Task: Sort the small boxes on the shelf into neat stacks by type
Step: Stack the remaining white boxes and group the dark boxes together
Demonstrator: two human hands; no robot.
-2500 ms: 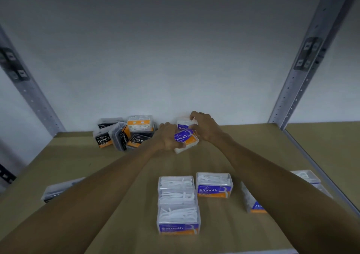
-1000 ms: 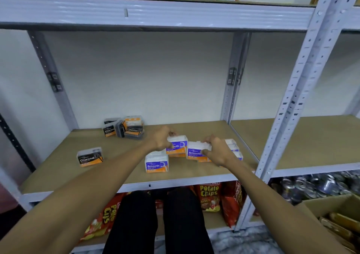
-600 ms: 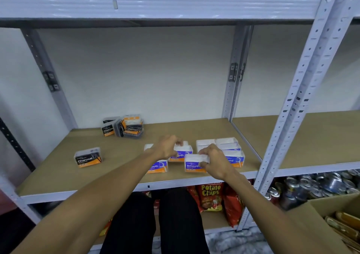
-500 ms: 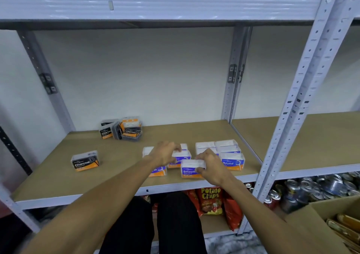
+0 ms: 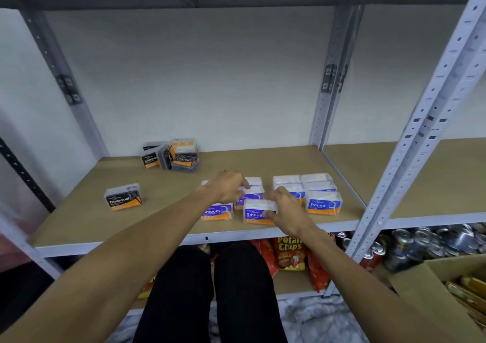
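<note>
On the brown shelf (image 5: 263,161), near edge, centre, we see three purple-and-orange Smooth boxes clustered together.

Right hand (image 5: 286,208) pinches the near Smooth box (image 5: 256,212) at its right end. Fingers are curled over the top edge and the thumb is on the front face next to the label. The box sits flat on the board, label toward us, close to the front lip.

Left hand (image 5: 227,186) lies over the far Smooth box (image 5: 253,194), which sits just behind the near one. Fingers are curled down over its top, tips at the far right corner. The thumb is hidden, so we can't tell how firm the hold is.

The left Smooth box (image 5: 218,212) sits below the left wrist, just beside the near one, label toward us.

Right of the hands, a Round box (image 5: 323,203) stands at the front with its label facing us. White-topped boxes (image 5: 301,181) are packed behind it, and we can't read their labels. The back of the right hand covers part of that group.

Far left, by the wall, there is a loose pile of Charcoal boxes (image 5: 171,156), some tilted. A lone Charcoal box (image 5: 123,198) sits well apart from it, left, mid-depth, upright.

Below the shelf are Potato Chips bags (image 5: 289,250), with cans (image 5: 434,240) to the right and a cardboard carton (image 5: 434,290) at near right. Black-trousered legs (image 5: 210,290) are at bottom centre.
</note>
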